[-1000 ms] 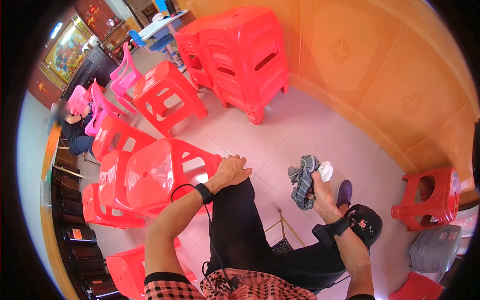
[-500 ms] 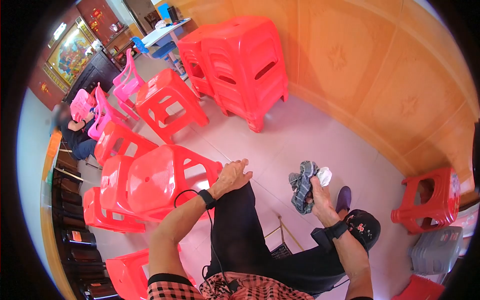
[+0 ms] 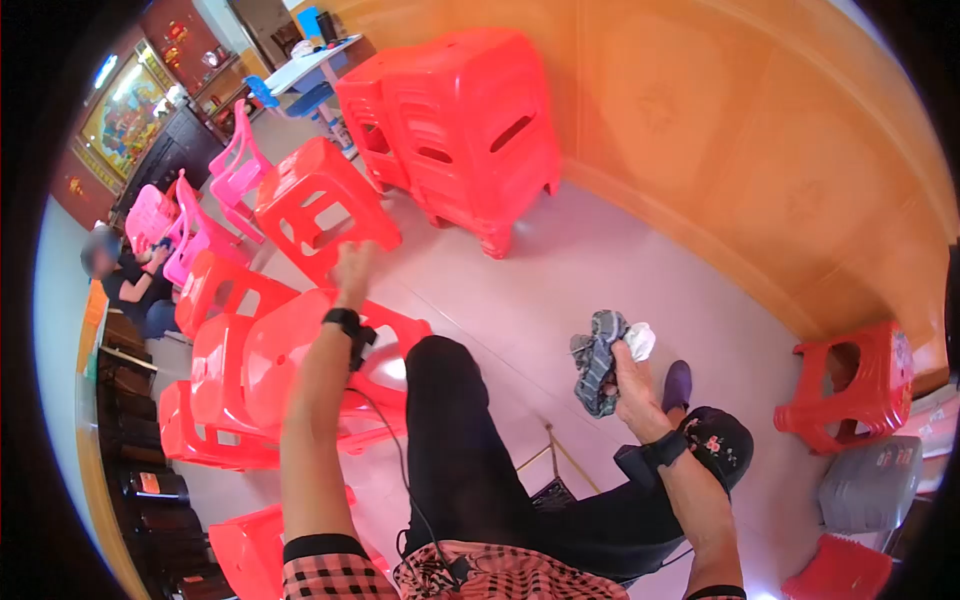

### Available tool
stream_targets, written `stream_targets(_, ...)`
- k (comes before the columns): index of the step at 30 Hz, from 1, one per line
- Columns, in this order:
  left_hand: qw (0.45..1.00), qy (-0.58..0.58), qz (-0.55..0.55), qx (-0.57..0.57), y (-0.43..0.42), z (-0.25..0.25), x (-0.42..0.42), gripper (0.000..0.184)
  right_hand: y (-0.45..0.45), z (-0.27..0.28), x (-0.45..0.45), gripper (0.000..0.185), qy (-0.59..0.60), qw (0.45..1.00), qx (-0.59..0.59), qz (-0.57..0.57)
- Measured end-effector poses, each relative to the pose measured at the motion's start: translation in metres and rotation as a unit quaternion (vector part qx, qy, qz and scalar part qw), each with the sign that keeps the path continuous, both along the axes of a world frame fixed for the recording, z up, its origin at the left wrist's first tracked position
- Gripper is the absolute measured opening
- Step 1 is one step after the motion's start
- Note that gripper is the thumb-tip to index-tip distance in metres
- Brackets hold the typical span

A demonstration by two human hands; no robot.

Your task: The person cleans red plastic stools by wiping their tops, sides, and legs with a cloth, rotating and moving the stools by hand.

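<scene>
My left hand (image 3: 354,272) is raised above the red stools at the left, blurred by motion, so its fingers are hard to make out. Just below it lies the shiny seat of a red stool (image 3: 285,350). On the right, my right hand (image 3: 632,385) is closed around a crumpled grey checked cloth (image 3: 600,362). A white wad (image 3: 640,341) sticks out beside the cloth near my thumb. A black cap with pink flowers (image 3: 718,447) rests at my right knee, partly behind my wrist.
Tall stacked red stools (image 3: 470,130) stand by the orange wall (image 3: 700,150). Another red stool (image 3: 850,390) and grey stacked stools (image 3: 870,485) are at the right. A seated person (image 3: 135,285) is near pink chairs (image 3: 203,240) at the far left.
My left hand has lifted off my knee and moved up and left over the red stools. My right hand still holds the cloth in nearly the same place. The view has shifted slightly.
</scene>
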State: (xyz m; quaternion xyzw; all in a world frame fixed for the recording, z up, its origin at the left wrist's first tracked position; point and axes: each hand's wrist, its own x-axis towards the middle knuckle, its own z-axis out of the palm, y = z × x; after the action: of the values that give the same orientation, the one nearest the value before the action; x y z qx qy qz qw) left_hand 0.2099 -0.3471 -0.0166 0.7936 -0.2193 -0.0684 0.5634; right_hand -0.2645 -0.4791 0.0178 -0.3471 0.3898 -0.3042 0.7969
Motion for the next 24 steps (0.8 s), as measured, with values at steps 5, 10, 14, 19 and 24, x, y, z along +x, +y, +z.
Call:
stream_targets(5,0.993,-0.043,0.059,0.089,-0.037,0.055,-0.019,0.046,-0.01,-0.012,-0.008,0.024,-0.023,0.995,0.013,0.096)
stream_targets(10,0.986,-0.101,-0.078,0.111,-0.099,0.034,-0.009,0.044,0.001,0.013,0.003,0.024,-0.004,0.999,0.028,0.03)
stream_targets(14,0.991,-0.039,-0.12,0.048,-0.141,0.03,-0.016,0.035,-0.006,-0.017,-0.01,0.023,0.002,0.995,0.048,0.088)
stream_targets(19,0.983,-0.03,-0.163,0.072,-0.179,0.001,0.018,0.053,-0.002,-0.004,-0.007,0.024,0.042,0.993,0.097,0.054)
stream_targets(24,0.99,-0.051,-0.088,0.099,-0.209,0.008,0.017,0.048,0.001,0.022,0.001,0.028,0.06,0.987,0.149,0.018)
